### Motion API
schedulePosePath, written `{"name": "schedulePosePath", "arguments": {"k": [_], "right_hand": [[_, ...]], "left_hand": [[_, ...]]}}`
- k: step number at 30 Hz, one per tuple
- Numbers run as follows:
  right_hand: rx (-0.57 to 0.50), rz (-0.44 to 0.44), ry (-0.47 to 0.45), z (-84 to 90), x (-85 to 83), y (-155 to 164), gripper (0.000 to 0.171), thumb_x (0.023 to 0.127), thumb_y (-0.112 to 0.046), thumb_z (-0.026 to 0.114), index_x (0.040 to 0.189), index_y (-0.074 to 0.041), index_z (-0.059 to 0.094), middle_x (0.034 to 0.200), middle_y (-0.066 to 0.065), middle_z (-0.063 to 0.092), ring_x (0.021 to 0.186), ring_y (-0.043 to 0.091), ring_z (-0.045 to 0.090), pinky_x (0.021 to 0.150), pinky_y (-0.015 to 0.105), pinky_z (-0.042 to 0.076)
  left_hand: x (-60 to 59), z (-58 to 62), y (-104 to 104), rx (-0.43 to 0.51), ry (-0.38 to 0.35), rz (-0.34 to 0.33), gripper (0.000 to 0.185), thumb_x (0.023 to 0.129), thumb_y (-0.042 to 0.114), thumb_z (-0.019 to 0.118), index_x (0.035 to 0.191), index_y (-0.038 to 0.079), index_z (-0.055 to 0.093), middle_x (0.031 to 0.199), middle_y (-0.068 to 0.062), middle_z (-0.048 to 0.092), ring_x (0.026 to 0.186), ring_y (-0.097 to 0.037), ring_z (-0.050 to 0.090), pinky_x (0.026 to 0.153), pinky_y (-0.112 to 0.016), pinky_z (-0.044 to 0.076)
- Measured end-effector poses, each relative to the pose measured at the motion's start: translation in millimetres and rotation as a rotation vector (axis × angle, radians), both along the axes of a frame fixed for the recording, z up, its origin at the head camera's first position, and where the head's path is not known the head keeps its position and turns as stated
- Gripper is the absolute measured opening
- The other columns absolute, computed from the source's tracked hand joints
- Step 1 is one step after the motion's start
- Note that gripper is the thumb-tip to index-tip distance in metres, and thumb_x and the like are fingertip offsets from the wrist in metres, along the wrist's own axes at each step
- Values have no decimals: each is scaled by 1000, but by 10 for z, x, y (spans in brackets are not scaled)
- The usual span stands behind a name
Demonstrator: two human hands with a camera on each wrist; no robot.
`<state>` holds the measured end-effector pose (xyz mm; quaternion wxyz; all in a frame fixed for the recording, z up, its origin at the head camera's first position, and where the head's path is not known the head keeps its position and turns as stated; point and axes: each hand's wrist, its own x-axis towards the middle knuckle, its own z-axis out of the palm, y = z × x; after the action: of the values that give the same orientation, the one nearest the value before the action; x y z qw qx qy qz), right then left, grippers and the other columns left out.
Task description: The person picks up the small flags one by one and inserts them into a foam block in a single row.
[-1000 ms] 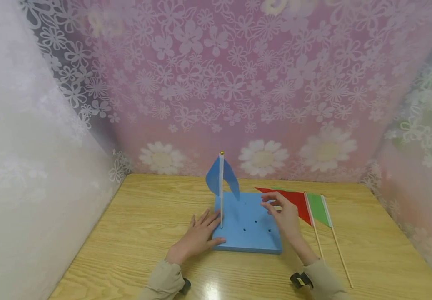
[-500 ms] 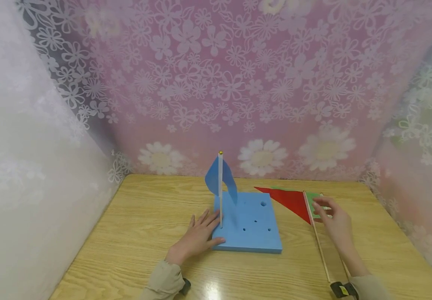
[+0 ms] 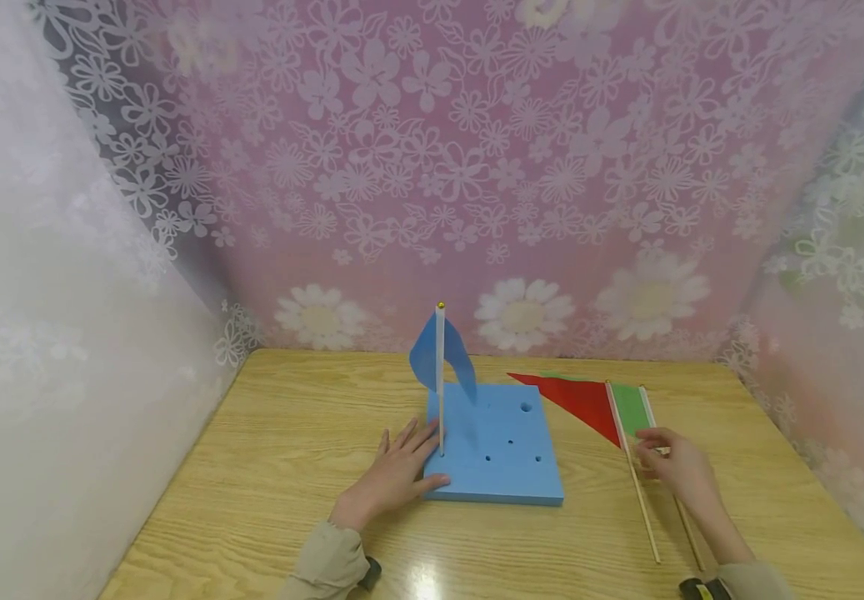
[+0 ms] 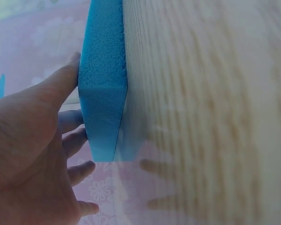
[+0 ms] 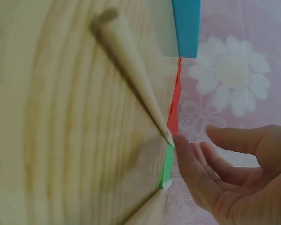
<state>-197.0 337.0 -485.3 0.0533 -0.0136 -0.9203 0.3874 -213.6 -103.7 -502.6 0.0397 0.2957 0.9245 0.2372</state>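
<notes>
My left hand [image 3: 389,477] lies spread on the left edge of a square blue foam board [image 3: 506,482], straight fingers at its side and thumb across its front corner. Beside those fingers a blue flag [image 3: 463,367] stands upright, its stick in a hole of the board. To the right, a red flag [image 3: 577,402] lies partly over a green flag [image 3: 631,408] on the table. My right hand [image 3: 686,477] hovers low at the sticks, just below the green cloth. In the right wrist view its thumb and index finger [image 5: 194,173] are apart, the index fingertip near a wooden stick [image 5: 136,79].
Several holes show in the board, with a larger hole [image 3: 526,407] at its back right. The wooden table [image 3: 267,467] ends at a flowered pink backdrop [image 3: 432,167]. Pale curtains close in both sides.
My right hand has left the board, moved right over the green flag, then come down toward the near end along its stick. The left hand and the blue flag have stayed put.
</notes>
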Motion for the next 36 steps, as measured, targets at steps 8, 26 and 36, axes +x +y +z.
{"name": "schedulePosePath", "arguments": {"k": [8, 26, 36], "right_hand": [[155, 67, -159, -32, -100, 26, 35, 91, -13, 74, 110, 15, 64, 88, 16, 71, 72, 18, 66, 62, 32, 53], [185, 62, -238, 50, -88, -26, 29, 87, -5, 69, 106, 16, 64, 86, 12, 70, 69, 16, 65, 61, 31, 52], [182, 21, -163, 91, -67, 31, 36, 91, -9, 65, 117, 16, 65, 95, 20, 73, 64, 15, 69, 62, 34, 54]], "left_hand": [[9, -12, -9, 13, 13, -12, 73, 101, 47, 59, 160, 11, 34, 167, -11, 26, 153, -43, 14, 115, -76, 10], [-6, -11, -2, -11, 4, 2, 73, 101, 49, 59, 160, 13, 34, 167, -8, 25, 154, -41, 14, 116, -74, 11], [11, -8, -11, 18, 14, -14, 72, 101, 45, 60, 159, 10, 35, 166, -12, 26, 153, -45, 15, 114, -78, 10]]}}
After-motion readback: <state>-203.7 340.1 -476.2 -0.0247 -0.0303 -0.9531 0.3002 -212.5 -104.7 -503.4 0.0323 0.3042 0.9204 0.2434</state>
